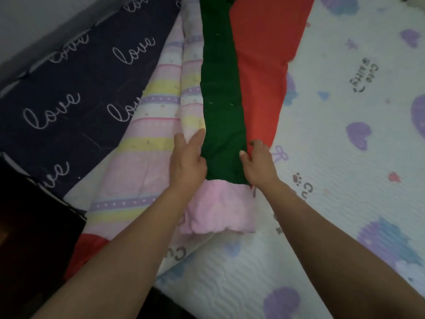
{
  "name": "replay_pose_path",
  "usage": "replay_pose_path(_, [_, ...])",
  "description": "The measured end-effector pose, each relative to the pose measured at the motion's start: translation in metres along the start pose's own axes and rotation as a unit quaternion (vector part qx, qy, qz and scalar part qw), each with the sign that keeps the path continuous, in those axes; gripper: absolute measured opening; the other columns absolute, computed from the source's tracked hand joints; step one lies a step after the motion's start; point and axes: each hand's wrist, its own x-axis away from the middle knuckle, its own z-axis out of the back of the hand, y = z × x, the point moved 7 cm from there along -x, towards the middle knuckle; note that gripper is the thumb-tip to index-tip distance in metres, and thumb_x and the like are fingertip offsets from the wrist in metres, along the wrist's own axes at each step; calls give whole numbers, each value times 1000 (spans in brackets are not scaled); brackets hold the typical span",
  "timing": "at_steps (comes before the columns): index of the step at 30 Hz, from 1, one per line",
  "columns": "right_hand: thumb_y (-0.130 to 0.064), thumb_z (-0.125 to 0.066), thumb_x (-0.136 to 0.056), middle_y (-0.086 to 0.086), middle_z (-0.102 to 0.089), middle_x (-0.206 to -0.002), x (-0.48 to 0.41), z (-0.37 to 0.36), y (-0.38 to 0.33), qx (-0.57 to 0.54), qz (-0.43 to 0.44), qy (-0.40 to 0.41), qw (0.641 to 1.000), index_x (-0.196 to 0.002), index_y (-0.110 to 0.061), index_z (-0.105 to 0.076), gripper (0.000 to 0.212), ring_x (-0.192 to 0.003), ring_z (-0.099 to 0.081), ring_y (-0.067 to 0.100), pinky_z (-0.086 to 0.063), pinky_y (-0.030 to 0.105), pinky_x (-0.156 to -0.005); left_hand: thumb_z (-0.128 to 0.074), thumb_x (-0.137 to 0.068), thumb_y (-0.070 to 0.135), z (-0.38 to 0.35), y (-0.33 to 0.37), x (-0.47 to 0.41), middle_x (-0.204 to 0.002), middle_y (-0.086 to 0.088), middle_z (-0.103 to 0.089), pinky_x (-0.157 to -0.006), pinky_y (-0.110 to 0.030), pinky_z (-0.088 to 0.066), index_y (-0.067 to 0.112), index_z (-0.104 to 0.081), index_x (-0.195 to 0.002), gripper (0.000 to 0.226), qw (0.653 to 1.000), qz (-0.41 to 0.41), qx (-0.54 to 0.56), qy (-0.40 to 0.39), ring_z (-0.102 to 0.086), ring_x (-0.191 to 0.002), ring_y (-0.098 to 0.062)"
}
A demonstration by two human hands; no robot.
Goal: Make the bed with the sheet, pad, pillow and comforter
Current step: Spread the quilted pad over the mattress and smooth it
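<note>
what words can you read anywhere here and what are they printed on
"love": white script, repeated over the navy sheet.
"Cute Kitty": dark print on the white quilted pad, upper right.
"Cu": twice more on that pad, the rest hidden.
No other text shows.

Sheet (76, 88) at the left edge of the bed: dark navy with repeated white cursive "love" script. Comforter (151, 139): pastel bands of pink, yellow and white, plus lilac bands with white dots; beside it, green cloth (220, 100) in plain dark green, red cloth (264, 65) in plain red, pink cloth (218, 206) in plain pale pink. Pad (333, 157): white, printed with purple and blue shell shapes, small red hearts, lilac bows, brown paw prints and dark "Cute Kitty" lettering.
</note>
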Motion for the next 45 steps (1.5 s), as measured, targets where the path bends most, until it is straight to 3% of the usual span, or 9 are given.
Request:
replay_pose_path(5, [-28,-46,-98,23,-48,-129,-4,-16,-6,-39,-27,-68,997,-133,-2,-35,45,-115,-50,40,-42,42,-94,-40,-91,4,8,-54,2,-134,-16,-26,-95,-46,-41,35,-15,-148,70,984,48,-157,-64,-41,-112,-37])
replay_pose_path(8, [-31,-46,-98,13,-53,-124,-9,-30,1,-112,-76,-115,984,-131,-6,-36,42,-113,-53,33,-42,38,-95,-42,-94,10,-6,-62,3,-155,-13,6,-109,-47,-21,33,-2,-150,72,959,49,-269,-77,-11,-138,-37])
replay_pose_path(12, [-30,-57,-93,7,-63,-115,-11,-47,9,-326,-194,-178,908,-125,-14,-45,37,-102,-64,29,-54,46,-85,-47,-93,12,-10,-62,-2,-156,-4,24,-116,-47,-7,27,1,-151,76,943,3,-327,-54,16,-144,-31])
replay_pose_path(15, [-14,-61,-89,12,-69,-111,-10,-47,3,-379,-208,-214,876,-120,-7,-56,32,-101,-67,31,-53,51,-89,-42,-93,7,-4,-66,1,-159,-1,12,-115,-42,-5,26,-5,-152,72,949,-16,-310,-54,11,-146,-27])
replay_pose_path(19, [0,-54,-86,15,-69,-108,-11,-35,-23,-420,-179,-241,857,-108,-5,-63,23,-97,-66,28,-56,40,-84,-39,-97,16,13,-71,2,-160,3,-1,-113,-37,-9,29,-14,-151,61,965,-25,-257,-54,1,-147,-21])
replay_pose_path(24, [6,-51,-83,12,-68,-98,-1,-15,-95,-439,-113,-241,858,-109,-3,-61,29,-79,-67,20,-56,27,-58,-44,-96,16,46,-81,2,-158,6,-15,-112,-34,-15,28,-23,-149,59,981,-35,-181,-59,-11,-146,-18])
replay_pose_path(27, [6,-51,-83,10,-65,-84,10,-6,-141,-448,-91,-235,858,-106,-3,-59,26,-54,-62,13,-37,16,-34,-49,-93,14,69,-93,0,-154,4,-29,-112,-33,-21,25,-31,-147,57,989,-43,-135,-50,-24,-141,-17])
replay_pose_path(36, [4,-55,-76,8,-55,-64,18,-38,-289,-456,-68,-181,869,-100,-4,-56,25,-40,-41,13,-27,14,-35,-52,-92,5,197,-177,-24,-133,-4,-55,-96,-20,-36,14,-54,-132,41,996,42,79,20,-53,-118,-18])
replay_pose_path(45, [2,-57,-81,3,-43,-45,-2,-144,-478,-432,-93,-143,885,-85,-11,-40,22,-29,-37,10,-32,14,-33,-49,-95,-1,358,-295,-63,-120,-10,-62,-99,-27,-41,1,-61,-121,29,970,121,204,50,-56,-113,-19])
